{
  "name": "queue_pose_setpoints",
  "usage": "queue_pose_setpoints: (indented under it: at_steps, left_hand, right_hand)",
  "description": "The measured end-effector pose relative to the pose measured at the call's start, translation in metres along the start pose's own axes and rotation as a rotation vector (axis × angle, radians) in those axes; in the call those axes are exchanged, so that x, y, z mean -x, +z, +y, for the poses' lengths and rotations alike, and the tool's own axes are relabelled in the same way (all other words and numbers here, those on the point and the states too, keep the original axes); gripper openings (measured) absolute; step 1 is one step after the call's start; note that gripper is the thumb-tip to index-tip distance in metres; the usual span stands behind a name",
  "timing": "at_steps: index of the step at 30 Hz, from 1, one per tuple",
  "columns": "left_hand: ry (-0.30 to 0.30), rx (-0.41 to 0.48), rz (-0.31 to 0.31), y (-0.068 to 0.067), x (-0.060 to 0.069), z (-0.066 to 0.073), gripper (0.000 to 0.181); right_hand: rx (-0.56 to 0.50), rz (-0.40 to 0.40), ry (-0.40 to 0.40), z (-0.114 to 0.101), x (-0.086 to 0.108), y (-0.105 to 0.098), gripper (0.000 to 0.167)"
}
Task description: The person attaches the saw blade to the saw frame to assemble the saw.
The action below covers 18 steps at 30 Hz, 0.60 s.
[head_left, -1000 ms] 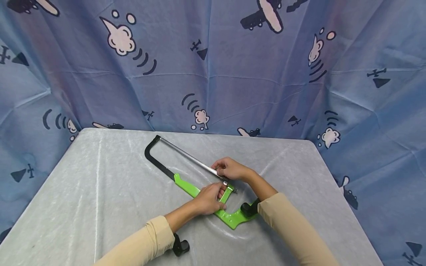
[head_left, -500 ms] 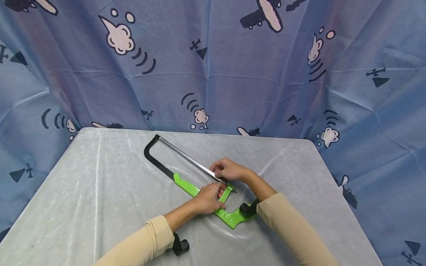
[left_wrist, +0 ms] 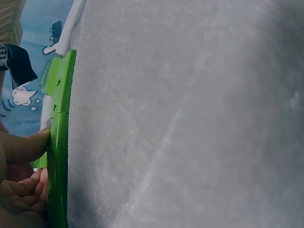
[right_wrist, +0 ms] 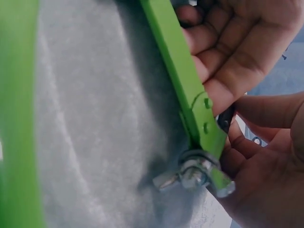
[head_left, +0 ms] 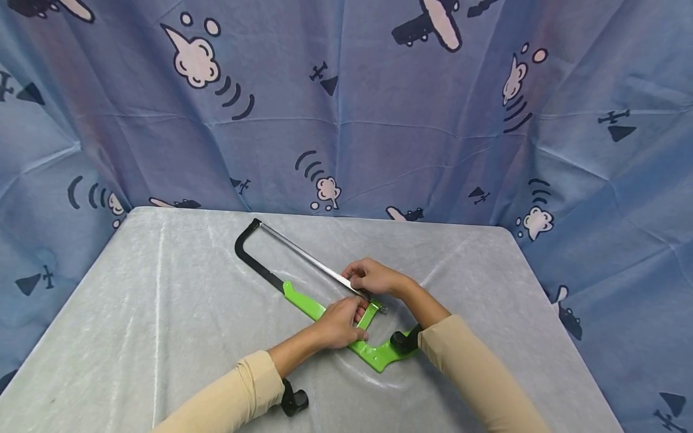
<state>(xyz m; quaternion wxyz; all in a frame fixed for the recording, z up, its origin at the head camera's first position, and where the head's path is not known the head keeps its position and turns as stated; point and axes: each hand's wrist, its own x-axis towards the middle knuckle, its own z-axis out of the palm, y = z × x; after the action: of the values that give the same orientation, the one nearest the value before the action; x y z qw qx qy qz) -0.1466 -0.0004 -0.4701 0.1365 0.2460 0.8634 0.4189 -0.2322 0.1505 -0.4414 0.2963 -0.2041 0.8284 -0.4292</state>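
Observation:
A hacksaw (head_left: 304,303) lies across the table, its green frame ending in a black bow at the far left. My left hand (head_left: 338,323) holds the frame at the short green post, thumb on the near side. In the left wrist view, its thumb presses the green bar (left_wrist: 58,156). My right hand (head_left: 377,277) pinches the silver blade (head_left: 303,251) close to that post, and the blade reaches to the black bow's tip. The right wrist view shows a wing nut (right_wrist: 192,175) at the end of the green post (right_wrist: 176,61). Fingers hide the blade's near end.
A pale grey cloth covers the table (head_left: 189,337). Behind it hangs a blue curtain (head_left: 379,150) printed with planes and clouds. Black wrist devices (head_left: 294,402) sit by both sleeves; the right one overlaps the saw's handle (head_left: 384,358).
Compared with a second ago, my right hand has shifted slightly left, and the bright metal piece at the post's tip shows less. My left hand and the frame stay in place.

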Motion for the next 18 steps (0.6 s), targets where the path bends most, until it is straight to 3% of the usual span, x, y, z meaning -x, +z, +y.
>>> queue_pose_setpoints:
  at_steps: [18]
  left_hand:
    - [-0.006,-0.008,0.000,0.0004,-0.0004,-0.0002,0.044]
  right_hand:
    - [0.001,0.010,-0.011,0.0010,-0.0002,0.0043,0.023]
